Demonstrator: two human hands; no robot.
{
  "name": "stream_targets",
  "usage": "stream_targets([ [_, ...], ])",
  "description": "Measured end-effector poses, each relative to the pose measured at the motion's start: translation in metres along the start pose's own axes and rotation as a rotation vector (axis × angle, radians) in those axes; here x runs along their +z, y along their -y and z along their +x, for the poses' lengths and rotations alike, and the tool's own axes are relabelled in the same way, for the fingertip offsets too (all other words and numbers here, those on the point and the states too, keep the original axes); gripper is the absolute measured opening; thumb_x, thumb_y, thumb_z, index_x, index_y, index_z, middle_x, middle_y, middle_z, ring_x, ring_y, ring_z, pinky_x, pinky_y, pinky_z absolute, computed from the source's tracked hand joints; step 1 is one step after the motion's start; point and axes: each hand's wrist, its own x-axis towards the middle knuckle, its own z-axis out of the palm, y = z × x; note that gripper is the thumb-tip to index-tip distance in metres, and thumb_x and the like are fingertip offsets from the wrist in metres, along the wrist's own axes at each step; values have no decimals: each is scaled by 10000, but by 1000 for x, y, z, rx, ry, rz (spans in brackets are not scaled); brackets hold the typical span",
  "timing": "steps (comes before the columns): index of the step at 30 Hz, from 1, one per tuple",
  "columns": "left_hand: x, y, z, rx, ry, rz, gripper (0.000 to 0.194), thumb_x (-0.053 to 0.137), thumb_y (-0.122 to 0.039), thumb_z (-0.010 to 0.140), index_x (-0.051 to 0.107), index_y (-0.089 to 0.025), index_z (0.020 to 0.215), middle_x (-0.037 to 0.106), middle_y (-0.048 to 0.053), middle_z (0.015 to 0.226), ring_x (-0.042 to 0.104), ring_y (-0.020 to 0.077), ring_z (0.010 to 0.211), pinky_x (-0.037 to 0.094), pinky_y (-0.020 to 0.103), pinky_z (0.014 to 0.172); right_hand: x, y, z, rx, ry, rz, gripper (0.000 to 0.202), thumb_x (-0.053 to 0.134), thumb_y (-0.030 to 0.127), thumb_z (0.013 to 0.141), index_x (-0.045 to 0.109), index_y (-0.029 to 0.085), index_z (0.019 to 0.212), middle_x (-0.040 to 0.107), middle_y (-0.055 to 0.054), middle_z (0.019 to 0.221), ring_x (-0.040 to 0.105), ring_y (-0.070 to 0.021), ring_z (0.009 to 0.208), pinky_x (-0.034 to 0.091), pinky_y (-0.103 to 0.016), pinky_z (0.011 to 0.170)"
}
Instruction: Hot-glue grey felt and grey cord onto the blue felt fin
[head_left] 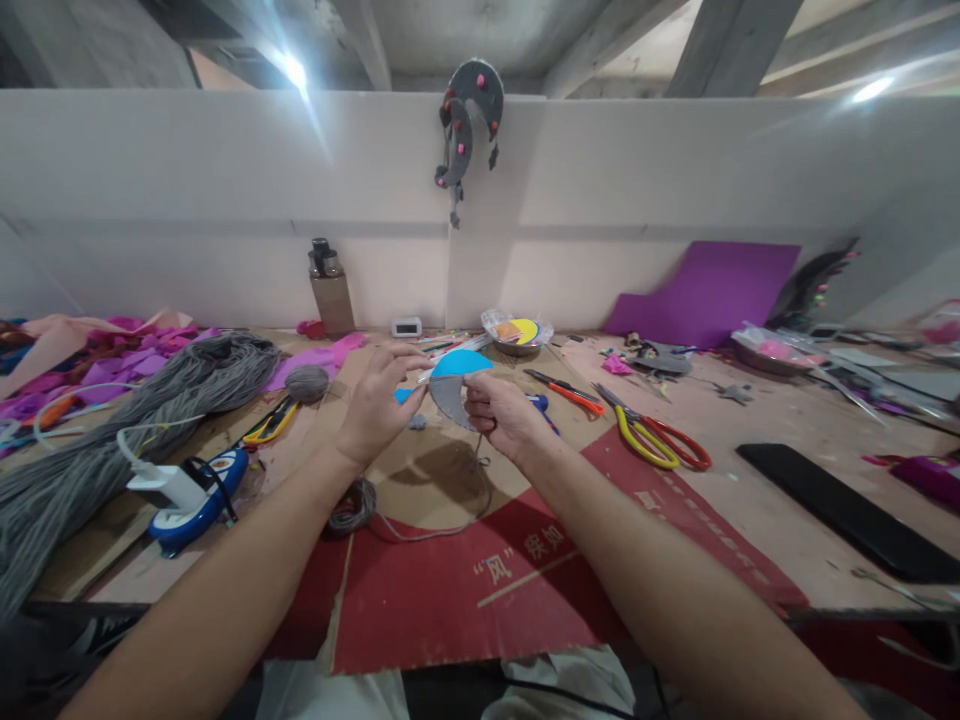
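A small crescent piece [450,397], grey with a blue upper part [461,362], is held up over the middle of the cardboard. My right hand [501,408] pinches it at its right side. My left hand [381,398] is just left of it, fingers apart, with a bit of blue [403,396] by its thumb; whether they touch is unclear. Grey yarn [435,538] hangs below my right hand and runs to a small coil [354,506] on the red and brown cardboard [420,610].
Red-and-yellow scissors [660,440], orange-handled scissors [574,392] and a black case [847,510] lie at the right. A blue power strip [199,500] and a grey yarn bundle [172,400] lie left. A bowl [517,345] stands behind the hands.
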Motion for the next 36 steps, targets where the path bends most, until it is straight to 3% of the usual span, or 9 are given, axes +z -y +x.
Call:
stream_targets([
  [5,-9,-6,2,223,49,45,184,627,-108,828,647,-204,985,668,79,1053,613,193,1038,479,368,939,0,1,-2,52,33,-41,293,638,254,647,347,213,644,275,121,491,163,-20,401,69,-179,393],
  [9,-10,-7,1,202,77,7,99,610,-139,840,648,-208,899,717,64,1024,641,186,994,482,355,917,-1,1,-2,115,69,-100,239,639,241,680,403,204,665,281,114,499,157,-27,408,76,-177,397],
  [12,-7,-11,1,27,47,-17,63,612,-157,808,645,-200,838,728,53,914,654,188,912,494,334,862,-1,2,-2,186,106,-173,178,624,254,747,469,191,684,248,114,485,140,-35,402,66,-184,399],
  [17,1,-8,2,-489,-32,-203,86,643,-257,770,604,-180,779,644,6,703,595,144,637,474,265,624,1,1,-3,222,119,-322,157,574,269,830,565,157,720,277,100,493,143,-35,399,72,-204,415],
  [21,5,6,1,-740,-26,-485,210,701,-347,730,582,-175,752,584,-22,650,565,128,589,463,250,579,-1,-6,-4,-128,53,-765,243,583,301,829,536,167,633,427,43,543,343,-70,486,219,-224,474],
  [24,5,12,1,-813,-8,-549,237,734,-353,694,607,-166,764,602,-17,661,557,118,573,455,239,559,-1,-9,-7,-345,-22,-1051,179,586,326,821,574,174,728,563,8,645,478,-114,596,315,-246,557],
  [28,5,10,1,-833,0,-580,243,760,-345,665,637,-154,752,598,-14,631,526,105,530,410,227,512,-3,-11,-9,-368,-32,-1002,260,600,356,820,614,192,1021,617,-1,727,516,-129,622,348,-250,583],
  [32,6,4,1,-833,9,-608,246,786,-327,639,666,-145,752,602,-8,620,518,104,523,397,229,503,-5,-16,-4,-409,42,-898,163,615,354,795,675,204,815,599,7,676,486,-123,606,330,-247,569],
  [36,10,-1,2,-886,-13,-757,356,822,-366,618,690,-144,863,644,9,681,544,105,558,423,226,528,-3,-20,1,-382,30,-735,175,633,337,744,608,190,651,548,27,605,443,-109,569,323,-245,560],
])
